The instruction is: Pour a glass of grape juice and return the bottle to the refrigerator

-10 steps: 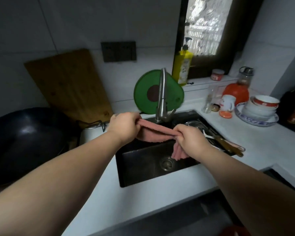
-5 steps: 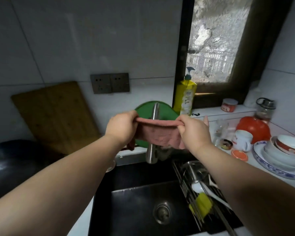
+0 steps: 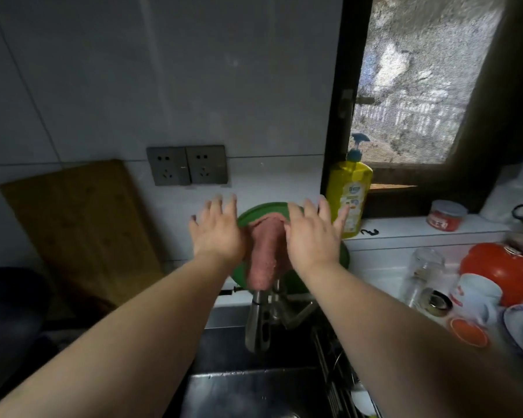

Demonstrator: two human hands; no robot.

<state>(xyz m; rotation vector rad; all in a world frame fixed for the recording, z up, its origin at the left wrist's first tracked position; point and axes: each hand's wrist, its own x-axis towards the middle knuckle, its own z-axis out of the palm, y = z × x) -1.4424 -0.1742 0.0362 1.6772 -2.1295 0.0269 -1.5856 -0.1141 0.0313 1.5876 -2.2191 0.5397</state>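
Note:
A pink cloth (image 3: 263,254) hangs draped over the top of the steel tap (image 3: 258,321) above the black sink (image 3: 254,393). My left hand (image 3: 216,233) is just left of the cloth and my right hand (image 3: 310,236) just right of it, both with fingers spread and straight, holding nothing. An empty clear glass (image 3: 424,276) stands on the white counter at the right, beside a white mug (image 3: 474,297). No juice bottle or refrigerator is in sight.
A green round board (image 3: 343,254) leans behind the tap. A yellow soap pump bottle (image 3: 349,197) stands on the window sill. A wooden cutting board (image 3: 79,224) leans at the left above a dark wok (image 3: 9,312). Orange lid, bowls and plates crowd the right counter.
Both hands lifted the pink cloth from over the sink, laid it over the tap and let go; their fingers now spread open. The view tilted upward.

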